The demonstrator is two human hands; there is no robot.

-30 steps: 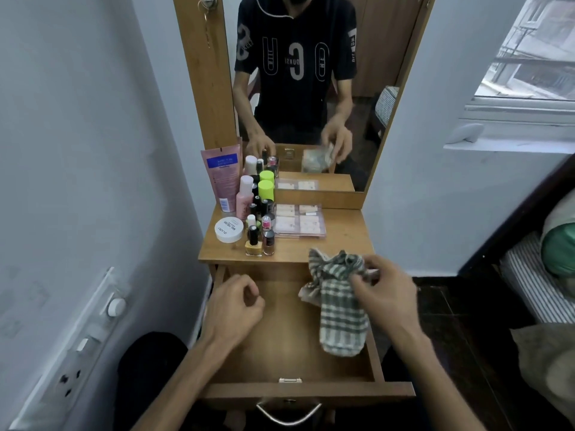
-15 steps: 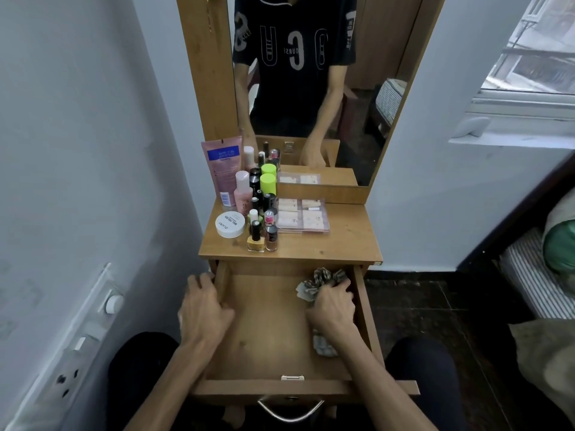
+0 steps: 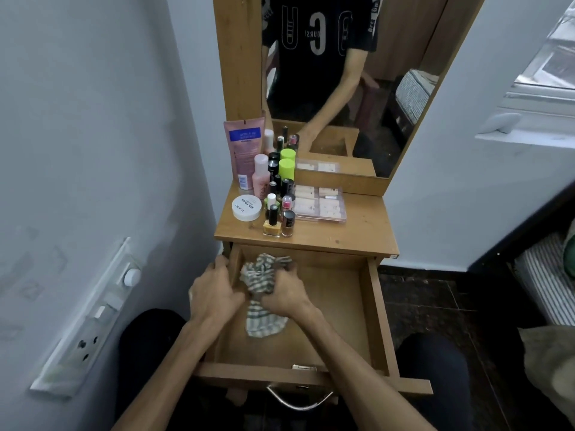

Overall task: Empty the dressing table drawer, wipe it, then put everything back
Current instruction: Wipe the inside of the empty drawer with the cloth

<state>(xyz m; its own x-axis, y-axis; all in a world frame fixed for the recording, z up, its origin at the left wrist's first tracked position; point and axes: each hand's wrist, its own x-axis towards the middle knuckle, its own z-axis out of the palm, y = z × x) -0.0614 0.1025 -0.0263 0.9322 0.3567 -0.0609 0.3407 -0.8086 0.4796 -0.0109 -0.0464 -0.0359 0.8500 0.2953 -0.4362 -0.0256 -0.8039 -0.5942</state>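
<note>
The wooden drawer (image 3: 375, 312) of the dressing table is pulled out, and only a cloth lies on its floor. My right hand (image 3: 287, 295) presses the green-and-white checked cloth (image 3: 263, 321) down in the drawer's far left part. My left hand (image 3: 214, 293) grips the drawer's left wall beside the cloth. On the table top (image 3: 351, 231) stand a pink tube (image 3: 244, 154), a white jar (image 3: 246, 207), several small bottles and nail polishes (image 3: 273, 222), and a clear flat case (image 3: 320, 205).
A mirror (image 3: 342, 73) rises behind the table top. A wall with a switch and socket panel (image 3: 90, 318) is close on the left. A striped mattress (image 3: 547, 275) lies at the right. My dark-clad knees flank the drawer, whose metal handle (image 3: 298, 399) faces me.
My right hand brought the cloth down into the drawer and slid it from the right side to the far left. My left hand went to the drawer's left wall.
</note>
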